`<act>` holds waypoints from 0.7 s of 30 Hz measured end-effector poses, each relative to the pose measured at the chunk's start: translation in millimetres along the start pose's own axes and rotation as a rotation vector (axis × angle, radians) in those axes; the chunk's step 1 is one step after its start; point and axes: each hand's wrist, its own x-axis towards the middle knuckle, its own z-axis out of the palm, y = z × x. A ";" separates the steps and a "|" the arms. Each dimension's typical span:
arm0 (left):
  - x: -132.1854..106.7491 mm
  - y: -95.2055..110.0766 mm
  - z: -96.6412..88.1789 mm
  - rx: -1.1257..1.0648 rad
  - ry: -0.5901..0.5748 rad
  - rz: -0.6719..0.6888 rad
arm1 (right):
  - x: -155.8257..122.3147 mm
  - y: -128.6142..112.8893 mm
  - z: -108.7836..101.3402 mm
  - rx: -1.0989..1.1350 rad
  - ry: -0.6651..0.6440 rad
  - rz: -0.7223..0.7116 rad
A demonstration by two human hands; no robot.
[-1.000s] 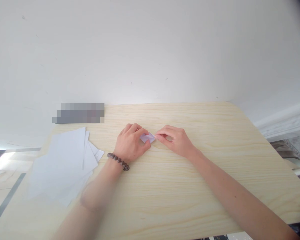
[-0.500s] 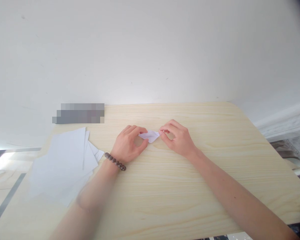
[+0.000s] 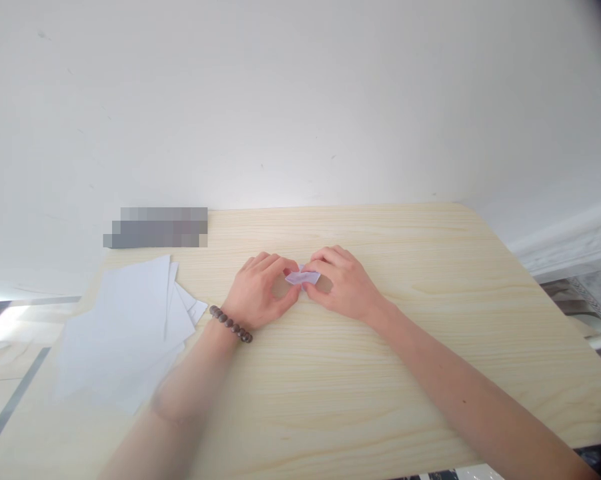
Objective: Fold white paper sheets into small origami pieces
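A small folded piece of pale purple paper (image 3: 303,277) is held between both hands near the middle of the table. My left hand (image 3: 261,288), with a dark bead bracelet at the wrist, grips its left part between thumb and fingers. On the other side, my right hand (image 3: 343,281) pinches the right part, thumb at the near edge and fingers at the far edge. The fingertips of the two hands almost meet. Parts of the paper are hidden behind the fingers, so its full shape does not show.
Loose white sheets (image 3: 125,320) lie in an uneven pile on the left of the light wooden table (image 3: 290,393). A blurred-out grey object (image 3: 157,230) sits at the back left corner. Behind the table rises a white wall (image 3: 280,100).
My right hand has moved left and slightly nearer, from the paper's right tip onto its body. The paper now looks more bunched between the hands. My left hand has barely shifted.
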 end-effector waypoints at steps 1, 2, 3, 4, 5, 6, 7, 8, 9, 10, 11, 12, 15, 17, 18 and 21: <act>0.1 -0.1 0.1 -0.001 -0.004 0.003 | 0.1 -0.2 0.2 0.000 -0.001 0.004; 0.2 -0.3 0.2 -0.003 -0.006 0.006 | 0.3 -0.4 0.3 0.000 -0.003 0.009; 0.3 -0.4 0.2 -0.005 -0.006 0.007 | 0.6 -0.6 0.4 -0.001 -0.002 0.015; 0.4 -0.4 0.2 -0.005 -0.006 0.007 | 1.0 -0.8 0.5 -0.005 -0.003 0.022; 0.4 -0.4 0.2 -0.004 -0.007 0.005 | 1.5 -1.0 0.5 -0.009 -0.005 0.030; 0.4 -0.4 0.2 -0.002 -0.006 0.001 | 2.1 -1.1 0.6 -0.013 -0.009 0.036; 0.3 -0.3 0.2 -0.001 -0.005 -0.002 | 2.6 -1.3 0.7 -0.017 -0.014 0.043; 0.3 -0.2 0.2 0.000 -0.003 -0.004 | 3.1 -1.4 0.9 -0.019 -0.020 0.047; 0.4 -0.1 0.2 0.001 -0.002 -0.007 | 3.4 -1.5 1.1 -0.020 -0.023 0.048; 0.5 -0.1 0.2 0.002 0.000 -0.009 | 3.5 -1.5 1.2 -0.020 -0.024 0.048; 0.6 0.0 0.3 0.003 0.002 -0.013 | 3.3 -1.5 1.3 -0.017 -0.020 0.047; 0.7 0.1 0.3 0.004 0.005 -0.016 | 3.0 -1.4 1.3 -0.011 -0.015 0.043; 0.7 -0.3 0.7 -0.002 0.018 -0.024 | 1.1 0.2 -0.8 0.043 0.009 0.038; 0.5 -1.2 1.4 -0.014 0.035 -0.030 | -0.4 3.1 -4.0 0.113 0.025 0.046; 0.3 -2.0 2.0 -0.024 0.047 -0.035 | -1.0 5.1 -6.0 0.151 0.036 0.055; 0.3 -5.5 3.8 -0.078 0.105 -0.094 | -2.1 12.4 -11.3 0.223 0.052 0.104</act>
